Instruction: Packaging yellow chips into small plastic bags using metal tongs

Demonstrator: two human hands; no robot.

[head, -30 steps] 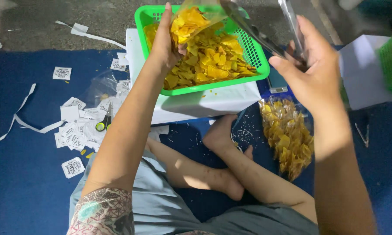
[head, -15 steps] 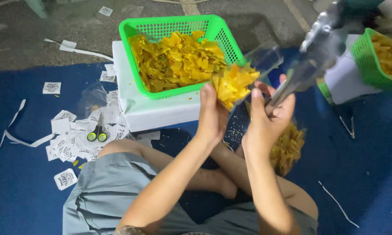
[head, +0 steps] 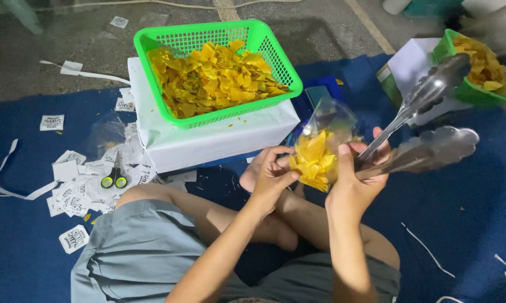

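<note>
I sit cross-legged on a blue mat. My left hand (head: 272, 171) grips the side of a clear plastic bag (head: 320, 148) partly filled with yellow chips. My right hand (head: 356, 177) holds the bag's other side and also clasps a pair of metal tongs (head: 427, 120), whose spoon-shaped tips point up to the right and hold nothing. The bag hangs over my lap, just in front of a green basket (head: 264, 39) heaped with yellow chips, which rests on a white box (head: 219, 140).
A second green basket (head: 466, 92) of chips stands on a white box at the right. Small printed paper labels (head: 73, 191), paper strips and scissors (head: 115, 178) with yellow-green handles lie on the mat at the left. Grey concrete floor lies beyond the mat.
My hands came down from the green basket to my lap with the bag of chips. The tongs swung out to the right, and the view shifted.
</note>
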